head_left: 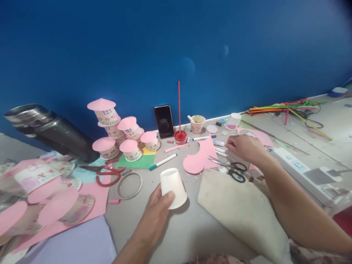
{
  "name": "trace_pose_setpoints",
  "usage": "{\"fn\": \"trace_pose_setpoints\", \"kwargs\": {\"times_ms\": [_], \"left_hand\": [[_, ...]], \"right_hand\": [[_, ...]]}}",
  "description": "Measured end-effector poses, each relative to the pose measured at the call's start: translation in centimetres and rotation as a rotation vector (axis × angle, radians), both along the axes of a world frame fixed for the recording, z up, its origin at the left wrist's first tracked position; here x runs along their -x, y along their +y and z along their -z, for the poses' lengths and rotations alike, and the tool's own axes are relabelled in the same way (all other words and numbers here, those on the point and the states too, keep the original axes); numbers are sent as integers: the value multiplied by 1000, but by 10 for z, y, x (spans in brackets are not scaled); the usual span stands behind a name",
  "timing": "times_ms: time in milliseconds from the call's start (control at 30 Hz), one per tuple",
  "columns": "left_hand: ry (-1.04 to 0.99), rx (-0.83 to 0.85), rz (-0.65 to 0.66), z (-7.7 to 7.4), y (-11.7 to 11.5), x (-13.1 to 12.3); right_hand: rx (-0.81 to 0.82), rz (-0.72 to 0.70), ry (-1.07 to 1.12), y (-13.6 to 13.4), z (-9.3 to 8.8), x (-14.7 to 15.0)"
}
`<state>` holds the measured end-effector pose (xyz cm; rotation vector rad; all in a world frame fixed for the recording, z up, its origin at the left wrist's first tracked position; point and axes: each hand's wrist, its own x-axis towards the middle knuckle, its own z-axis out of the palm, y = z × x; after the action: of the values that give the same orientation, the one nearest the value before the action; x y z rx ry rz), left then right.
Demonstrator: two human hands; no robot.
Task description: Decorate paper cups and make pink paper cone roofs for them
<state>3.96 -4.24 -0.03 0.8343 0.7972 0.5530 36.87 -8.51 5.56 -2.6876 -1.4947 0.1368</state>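
Note:
My left hand (157, 211) is wrapped round a plain white paper cup (172, 189), which is upside down and slightly tilted above the table. Farther off to the right, my right hand (242, 145) reaches over a group of markers, its fingers bent together and pointing left. Close to its fingertips lies a white marker (219, 143); what the fingers hold, if anything, is hidden. Just below that hand are black-handled scissors (233, 170), their blades over a cut piece of pink paper (196, 161). A teal-capped marker (162, 162) lies beyond the cup.
Several decorated cups with pink paper roofs (106, 115) are stacked at the back left, beside a black flask (57, 134). Red-handled scissors (106, 171) and a tape roll (129, 185) lie left. A phone (164, 121) leans on the wall; a power strip (299, 168) is right.

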Motion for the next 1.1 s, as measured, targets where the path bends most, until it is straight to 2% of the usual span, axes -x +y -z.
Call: {"fn": "trace_pose_setpoints", "kwargs": {"times_ms": [100, 233, 367, 467, 600, 700, 767, 833, 967, 1033, 1100], "left_hand": [[1, 17, -49, 4, 3, 1], [6, 35, -57, 6, 5, 1], [30, 23, -44, 5, 5, 0], [30, 16, -53, 2, 2, -1], [58, -12, -125, -1, -1, -2], [153, -153, -154, -2, 1, -2], [241, -285, -208, -3, 3, -2], [331, -398, -261, -7, 4, -4], [438, -547, -282, -12, 6, -6], [385, -517, -272, -11, 8, -5], [240, -386, -246, -8, 10, -3]], "right_hand": [[75, -53, 78, -3, 14, -14], [111, -79, 101, 3, 33, -12], [103, -78, 92, 9, 43, -10], [74, -73, 103, 8, 43, -12], [-8, -36, 132, 1, 32, -20], [-105, -1, 183, -6, 22, -27], [-155, -29, 245, -9, 17, -27], [-199, -88, 376, -9, 14, -20], [-329, -180, 894, -5, 16, 3], [-369, -216, 1064, -4, 17, 15], [-410, -239, 1123, -4, 14, 24]]}}
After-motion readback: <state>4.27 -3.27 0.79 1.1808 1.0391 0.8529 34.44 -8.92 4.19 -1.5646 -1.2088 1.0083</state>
